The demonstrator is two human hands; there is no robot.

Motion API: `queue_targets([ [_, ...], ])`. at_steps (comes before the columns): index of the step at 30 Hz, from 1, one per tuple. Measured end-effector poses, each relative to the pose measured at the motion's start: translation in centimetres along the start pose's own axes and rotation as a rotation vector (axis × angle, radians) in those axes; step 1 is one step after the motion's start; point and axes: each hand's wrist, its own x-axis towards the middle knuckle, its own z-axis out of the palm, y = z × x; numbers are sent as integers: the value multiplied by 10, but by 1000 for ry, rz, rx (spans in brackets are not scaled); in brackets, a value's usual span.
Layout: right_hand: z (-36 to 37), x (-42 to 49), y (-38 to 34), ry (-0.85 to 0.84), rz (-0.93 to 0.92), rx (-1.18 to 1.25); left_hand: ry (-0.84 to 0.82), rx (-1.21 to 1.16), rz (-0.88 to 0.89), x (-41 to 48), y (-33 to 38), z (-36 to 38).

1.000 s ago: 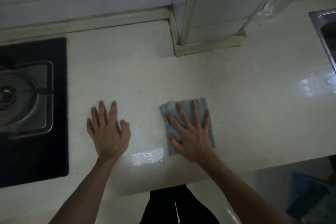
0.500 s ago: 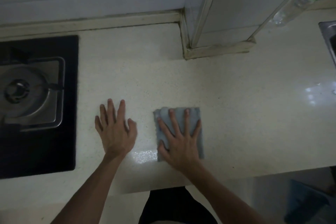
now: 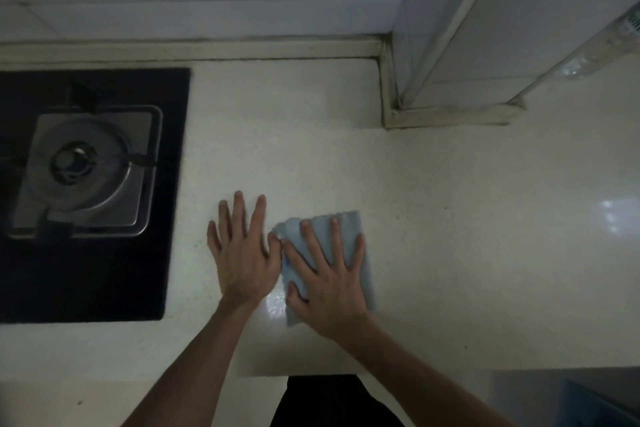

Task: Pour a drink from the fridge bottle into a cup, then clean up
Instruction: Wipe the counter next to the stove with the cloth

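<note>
The right hand [image 3: 332, 284] lay flat on the cloth [image 3: 348, 224], fingers straight and spread, pressing it to the counter [image 3: 450, 253] without curling round it. The blue-grey cloth was folded into a rough rectangle, showing past the fingertips at 12 o'clock and past the palm's edge at 3 o'clock. At 9 o'clock of the cloth the left hand [image 3: 242, 253] rested palm down on the bare counter, fingers straight and holding nothing. Its thumb tip was just beside the cloth's left edge; whether they touched could not be told. Farther out at 9 to 10 o'clock sat the black hob [image 3: 104, 270] with one burner. At 1 o'clock a tiled column [image 3: 467, 28] met the counter, and beyond it at 2 o'clock, well apart from both hands, stood the clear bottle [image 3: 609, 42], cut by the frame edge.
</note>
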Motion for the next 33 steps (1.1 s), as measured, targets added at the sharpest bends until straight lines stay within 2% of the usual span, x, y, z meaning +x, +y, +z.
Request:
queue_targets([
  [3, -9, 42, 21, -8, -28, -60, 10, -21, 4, 0, 0, -1],
  [11, -39, 202, 88, -12, 109, -85, 34, -72, 5, 0, -1, 1],
  [18, -54, 267, 132, 46, 172, -58, 49, -67, 5, 2, -3, 5],
  [21, -59, 277, 142, 65, 169, -68, 24, -38, -6, 4, -4, 6],
  [26, -63, 271, 132, -9, 208, -36, 12, -8, 7, 4, -5, 6],
  [33, -63, 151, 54, -74, 188, 119, 5, -50, 19, 2, -1, -1],
])
